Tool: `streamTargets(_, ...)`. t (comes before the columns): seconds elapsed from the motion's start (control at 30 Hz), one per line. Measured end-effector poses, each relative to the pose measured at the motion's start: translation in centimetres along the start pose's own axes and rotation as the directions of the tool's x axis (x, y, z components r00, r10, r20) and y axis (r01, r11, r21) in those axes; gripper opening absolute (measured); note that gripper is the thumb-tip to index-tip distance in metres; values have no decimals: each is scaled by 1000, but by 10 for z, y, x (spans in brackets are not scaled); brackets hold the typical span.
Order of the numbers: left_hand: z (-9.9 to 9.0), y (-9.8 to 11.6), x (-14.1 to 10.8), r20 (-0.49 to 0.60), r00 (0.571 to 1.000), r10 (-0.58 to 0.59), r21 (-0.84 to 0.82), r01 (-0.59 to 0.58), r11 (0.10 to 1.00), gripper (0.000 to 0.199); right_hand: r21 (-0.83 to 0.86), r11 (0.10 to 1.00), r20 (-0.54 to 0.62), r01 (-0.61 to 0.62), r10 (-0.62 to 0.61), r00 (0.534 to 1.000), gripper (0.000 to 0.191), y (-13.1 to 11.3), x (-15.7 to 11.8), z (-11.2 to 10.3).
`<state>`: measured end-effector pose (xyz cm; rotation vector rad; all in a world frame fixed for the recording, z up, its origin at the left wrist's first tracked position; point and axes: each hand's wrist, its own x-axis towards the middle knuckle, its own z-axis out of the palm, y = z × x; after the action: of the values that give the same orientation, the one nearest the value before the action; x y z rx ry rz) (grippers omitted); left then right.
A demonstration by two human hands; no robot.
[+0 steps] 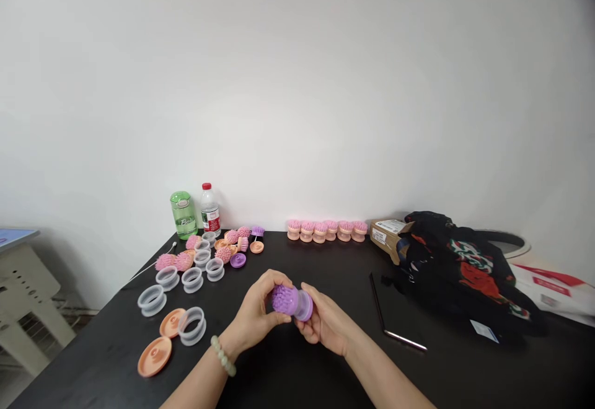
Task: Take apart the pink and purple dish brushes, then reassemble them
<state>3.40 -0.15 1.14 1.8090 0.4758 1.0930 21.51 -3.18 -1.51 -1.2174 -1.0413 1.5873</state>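
Both hands grip a purple bristle brush [292, 302] above the front middle of the black table. My left hand [259, 310] wraps around its bristled end, and my right hand [325, 319] closes on the base. A translucent ring forms the brush's waist, and the whole piece lies tilted on its side. To the left are several loose clear rings [192, 326], orange discs [155, 357] and pink bristle heads [185, 261]. A purple disc [238, 261] and a purple bristle head [257, 231] lie farther back.
A row of pink brushes [319, 231] stands by the wall. Back left are a green container [184, 215] and a red-capped bottle [210, 211]. On the right are a cardboard box [387, 239], dark cloth [465, 272], a dark tablet-like slab [403, 313] and a white-red bag [553, 291].
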Motion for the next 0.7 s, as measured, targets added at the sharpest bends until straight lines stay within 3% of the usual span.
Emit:
streamTargets(0.13, -1, -5, 1, -76, 995, -69, 112, 77, 991, 41, -180, 973, -132, 142, -167, 977, 46, 4, 5, -5)
streamTargets(0.27, -4, -15, 1, -231, 961, -153, 281, 217, 935, 60, -384, 862, -212, 330, -431, 877, 22, 7, 7, -11)
streamTargets(0.33, -4, -20, -1, -270, 949, -164, 319, 249, 915, 62, -442, 809, -183, 387, -504, 844, 33, 12, 8, -11)
streamTargets(0.53, 0, -32, -4, -284, 942, -179, 310, 267, 912, 71, -632, 646, -109, 428, -621, 776, 60, 34, 25, -5)
streamTargets(0.7, 4, -38, -5, -302, 940, -160, 313, 257, 914, 76, -677, 607, -70, 417, -617, 784, 60, 29, 46, -1)
